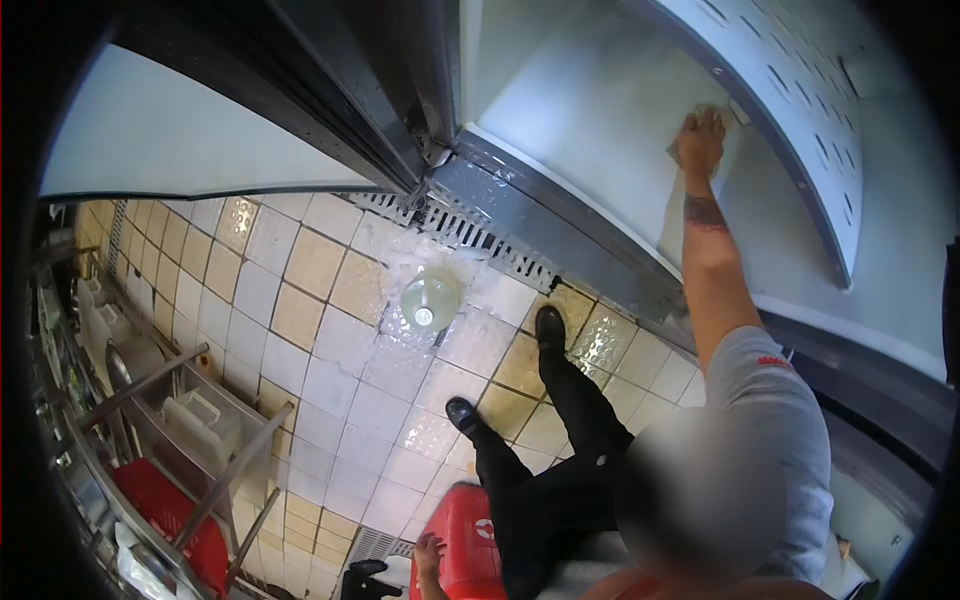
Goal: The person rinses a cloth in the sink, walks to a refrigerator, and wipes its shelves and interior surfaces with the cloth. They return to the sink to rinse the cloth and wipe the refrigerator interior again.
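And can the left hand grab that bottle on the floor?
Probably not without bending: the left hand is by the red box, and the bottle stands beyond the left shoe, though nothing seems to block it.

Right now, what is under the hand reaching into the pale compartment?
Under the right hand, edges of what looks like a pale cloth show against the compartment's surface. The hand covers the rest, so its full shape cannot be seen.

Jug [428, 303] on floor [340, 410] beside drain grate [497, 252]; rack [237, 470] left; box [468, 560] by left leg [512, 500]; right hand [701, 142] inside cabinet [580, 130].
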A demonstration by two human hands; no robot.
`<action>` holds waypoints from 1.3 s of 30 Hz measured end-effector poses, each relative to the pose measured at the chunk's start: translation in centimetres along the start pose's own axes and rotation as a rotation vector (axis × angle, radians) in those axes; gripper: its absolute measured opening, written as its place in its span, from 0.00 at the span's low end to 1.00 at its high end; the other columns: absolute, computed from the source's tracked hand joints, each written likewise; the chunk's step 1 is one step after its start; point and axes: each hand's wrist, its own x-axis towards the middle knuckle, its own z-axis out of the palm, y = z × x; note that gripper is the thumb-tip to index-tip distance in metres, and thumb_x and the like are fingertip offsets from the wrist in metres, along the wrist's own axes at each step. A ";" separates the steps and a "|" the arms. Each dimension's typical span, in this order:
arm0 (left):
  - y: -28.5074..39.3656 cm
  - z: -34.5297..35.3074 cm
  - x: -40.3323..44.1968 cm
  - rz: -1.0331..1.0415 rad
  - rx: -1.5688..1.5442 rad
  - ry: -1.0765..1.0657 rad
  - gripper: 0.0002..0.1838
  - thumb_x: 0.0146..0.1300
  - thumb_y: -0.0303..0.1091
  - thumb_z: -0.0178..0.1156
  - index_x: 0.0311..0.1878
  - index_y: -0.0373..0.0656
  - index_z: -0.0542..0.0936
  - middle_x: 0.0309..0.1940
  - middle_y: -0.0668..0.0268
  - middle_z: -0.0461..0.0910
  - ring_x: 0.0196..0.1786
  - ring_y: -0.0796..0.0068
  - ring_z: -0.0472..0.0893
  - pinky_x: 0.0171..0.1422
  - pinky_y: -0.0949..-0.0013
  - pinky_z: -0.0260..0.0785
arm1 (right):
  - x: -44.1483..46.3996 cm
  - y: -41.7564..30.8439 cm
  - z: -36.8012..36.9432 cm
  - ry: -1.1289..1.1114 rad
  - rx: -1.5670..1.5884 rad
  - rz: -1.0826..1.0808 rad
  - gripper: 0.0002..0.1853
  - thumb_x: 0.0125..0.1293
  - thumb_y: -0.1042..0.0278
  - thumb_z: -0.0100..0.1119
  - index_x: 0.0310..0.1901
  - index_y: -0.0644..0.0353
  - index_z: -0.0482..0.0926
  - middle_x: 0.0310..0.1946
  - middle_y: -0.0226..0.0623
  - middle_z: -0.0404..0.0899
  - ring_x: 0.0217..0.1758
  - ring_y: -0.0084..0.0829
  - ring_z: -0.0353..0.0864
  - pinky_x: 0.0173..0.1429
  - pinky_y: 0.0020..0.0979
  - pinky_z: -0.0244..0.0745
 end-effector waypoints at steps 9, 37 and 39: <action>0.3 -0.3 -2.3 -0.044 0.008 0.032 0.18 0.61 0.38 0.52 0.53 0.44 0.71 0.38 0.63 0.79 0.35 0.70 0.80 0.31 0.69 0.68 | -4.9 -21.5 -3.9 -0.390 0.795 -0.439 0.16 0.59 0.72 0.54 0.49 0.50 0.79 0.55 0.34 0.74 0.50 0.38 0.78 0.53 0.35 0.74; -4.2 -3.6 -2.2 -0.050 -0.097 0.093 0.18 0.63 0.41 0.50 0.56 0.49 0.71 0.36 0.64 0.79 0.32 0.68 0.79 0.27 0.66 0.66 | 0.6 -4.3 0.2 -0.090 0.215 0.089 0.17 0.62 0.59 0.54 0.43 0.66 0.75 0.42 0.48 0.77 0.48 0.41 0.76 0.50 0.41 0.71; -4.0 -1.3 -1.8 -0.070 -0.087 0.104 0.17 0.63 0.39 0.50 0.54 0.49 0.72 0.36 0.64 0.79 0.32 0.67 0.80 0.28 0.65 0.67 | 1.4 -5.3 1.8 0.077 0.102 -0.021 0.17 0.61 0.57 0.55 0.38 0.65 0.78 0.41 0.51 0.78 0.48 0.44 0.76 0.50 0.41 0.71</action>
